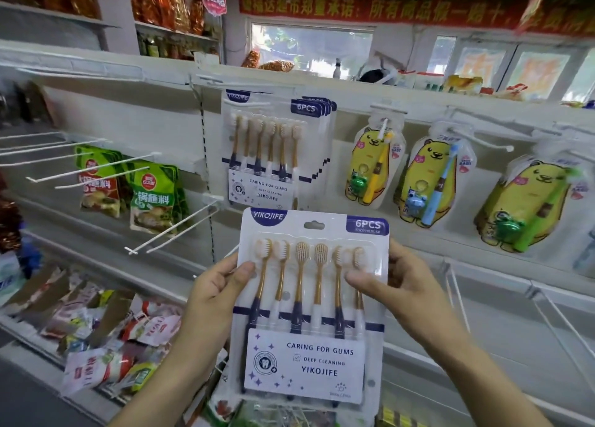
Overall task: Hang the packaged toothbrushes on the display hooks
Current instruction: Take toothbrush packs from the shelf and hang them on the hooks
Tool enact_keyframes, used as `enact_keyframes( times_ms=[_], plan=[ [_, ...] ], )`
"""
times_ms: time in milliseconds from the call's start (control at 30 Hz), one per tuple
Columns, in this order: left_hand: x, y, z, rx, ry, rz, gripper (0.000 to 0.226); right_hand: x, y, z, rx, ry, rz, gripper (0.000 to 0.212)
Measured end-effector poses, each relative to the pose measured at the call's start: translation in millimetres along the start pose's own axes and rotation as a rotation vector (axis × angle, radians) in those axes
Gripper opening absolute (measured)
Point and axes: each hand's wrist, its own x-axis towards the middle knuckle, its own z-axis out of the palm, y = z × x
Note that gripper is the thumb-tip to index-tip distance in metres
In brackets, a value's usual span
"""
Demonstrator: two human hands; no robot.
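Toothbrush pack (309, 304) below hung packs (277, 150)

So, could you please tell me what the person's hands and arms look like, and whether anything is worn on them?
Both the left hand and the right hand are bare: no gloves, rings or watch show. The forearms are uncovered as far as the picture's lower edge, with no sleeve in view. Fingernails are short and unpainted.

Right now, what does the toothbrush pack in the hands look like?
The held toothbrush pack is a white and navy card under a clear plastic blister, marked YIKOJIFE and 6PCS. Six amber-necked brushes stand side by side, heads up. It is upright, below the hanging packs, not yet hooked. The left hand and right hand pinch its edges.
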Motion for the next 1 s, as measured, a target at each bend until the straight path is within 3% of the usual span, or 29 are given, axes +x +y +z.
enact_keyframes(
  times_ms=[167,333,400,633,1000],
  plan=[
    [16.9,7.9,-32.7,0.124,-0.083,0.018,0.029,15.2,-13.6,34.3,0.087,0.133,-0.015,0.043],
    [36.8,10.6,-87.1,0.199,-0.231,-0.105,0.051,33.3,-31.7,67.2,0.096,0.236,-0.13,0.045],
    [42.4,11.2,-102.9,0.21,-0.285,-0.146,0.049,42.1,-36.9,81.0,0.106,0.255,-0.17,0.047],
    [69.8,18.2,-137.6,0.219,-0.247,-0.023,0.039,74.3,-56.6,125.4,0.068,0.289,-0.301,0.044],
    [115.0,43.9,-140.8,0.203,-0.316,0.16,0.046,108.1,-81.9,133.3,0.02,0.406,-0.373,0.041]
  ],
)
